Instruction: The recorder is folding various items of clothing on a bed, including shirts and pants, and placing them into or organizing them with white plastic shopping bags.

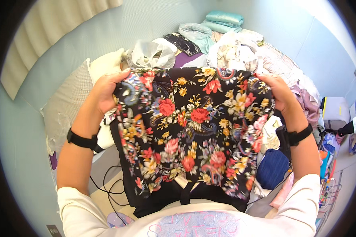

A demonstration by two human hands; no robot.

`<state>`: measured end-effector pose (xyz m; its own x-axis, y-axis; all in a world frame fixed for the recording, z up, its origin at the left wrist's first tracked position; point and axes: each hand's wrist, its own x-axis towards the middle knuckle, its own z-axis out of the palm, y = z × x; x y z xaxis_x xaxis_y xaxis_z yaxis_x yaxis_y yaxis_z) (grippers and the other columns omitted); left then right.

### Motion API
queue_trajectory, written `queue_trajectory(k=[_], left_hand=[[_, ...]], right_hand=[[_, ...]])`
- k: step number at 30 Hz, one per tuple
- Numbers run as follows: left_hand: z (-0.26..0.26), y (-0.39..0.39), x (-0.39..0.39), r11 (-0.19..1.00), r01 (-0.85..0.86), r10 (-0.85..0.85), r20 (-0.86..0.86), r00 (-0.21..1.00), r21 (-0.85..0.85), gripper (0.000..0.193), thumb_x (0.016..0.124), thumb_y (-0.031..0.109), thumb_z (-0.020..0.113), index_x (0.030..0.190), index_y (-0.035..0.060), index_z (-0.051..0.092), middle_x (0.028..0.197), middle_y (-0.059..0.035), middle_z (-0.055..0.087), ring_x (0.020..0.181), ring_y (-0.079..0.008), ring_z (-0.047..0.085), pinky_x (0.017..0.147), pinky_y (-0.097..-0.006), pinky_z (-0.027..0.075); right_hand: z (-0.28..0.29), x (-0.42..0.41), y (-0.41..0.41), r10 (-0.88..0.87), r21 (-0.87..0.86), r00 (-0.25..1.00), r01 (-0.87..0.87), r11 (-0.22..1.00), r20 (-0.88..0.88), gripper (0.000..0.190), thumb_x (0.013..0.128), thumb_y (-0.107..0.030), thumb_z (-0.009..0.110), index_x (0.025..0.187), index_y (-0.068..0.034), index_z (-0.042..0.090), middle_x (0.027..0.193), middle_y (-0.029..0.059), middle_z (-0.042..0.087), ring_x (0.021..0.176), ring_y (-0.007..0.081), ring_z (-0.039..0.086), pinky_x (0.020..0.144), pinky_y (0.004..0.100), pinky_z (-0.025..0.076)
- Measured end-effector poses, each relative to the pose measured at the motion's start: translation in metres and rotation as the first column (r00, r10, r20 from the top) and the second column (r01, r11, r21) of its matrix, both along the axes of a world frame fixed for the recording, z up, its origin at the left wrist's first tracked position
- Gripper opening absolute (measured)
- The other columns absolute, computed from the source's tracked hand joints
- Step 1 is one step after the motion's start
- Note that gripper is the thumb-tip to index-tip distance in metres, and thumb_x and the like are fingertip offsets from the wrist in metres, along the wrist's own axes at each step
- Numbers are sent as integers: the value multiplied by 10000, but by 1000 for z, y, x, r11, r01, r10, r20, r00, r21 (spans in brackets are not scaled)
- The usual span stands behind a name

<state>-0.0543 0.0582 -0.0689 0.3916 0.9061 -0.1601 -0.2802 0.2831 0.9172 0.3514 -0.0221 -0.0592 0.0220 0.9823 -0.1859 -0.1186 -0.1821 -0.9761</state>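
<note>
Stretched between my two hands is a black floral-print garment [192,118], with red, yellow and white flowers and paisley shapes. It looks like shorts, as its lower edge parts in the middle. My left hand [109,89] pinches the upper left corner, thumb on top. At the opposite upper corner my right hand [277,89] grips the fabric the same way. The garment hangs in front of my body, and its lower part covers some of my black lower clothing [163,197]. My fingers behind the cloth are hidden.
Beyond the garment lie a clear plastic bag [152,54], a heap of white cloth [234,50] and folded turquoise bedding [224,20]. A rolled navy cloth [273,169] sits at the right. Black cable [108,189] loops at lower left. A grey case [335,112] stands far right.
</note>
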Motion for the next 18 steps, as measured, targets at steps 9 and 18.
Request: queue_trajectory(k=[9, 18], left_hand=[[-5, -102, 105, 695, 257, 120, -460, 880, 672, 403, 748, 132, 679, 1090, -16, 523, 928, -88, 592, 839, -139, 558, 793, -294, 439], [-2, -78, 92, 761, 453, -292, -377, 879, 465, 284, 769, -56, 567, 1037, 25, 612, 872, -7, 622, 729, -39, 532, 652, -199, 449]], right_hand=[[6, -118, -50, 433, 246, 880, -471, 847, 195, 381, 904, -332, 486, 1073, 2, 557, 1011, 97, 572, 838, 155, 571, 718, 254, 456], [-10, -95, -17, 11, 375, 430, -798, 471, 903, 658, 623, -232, 771, 1192, -66, 484, 1370, 169, 237, 1179, 337, 382, 937, 361, 374]])
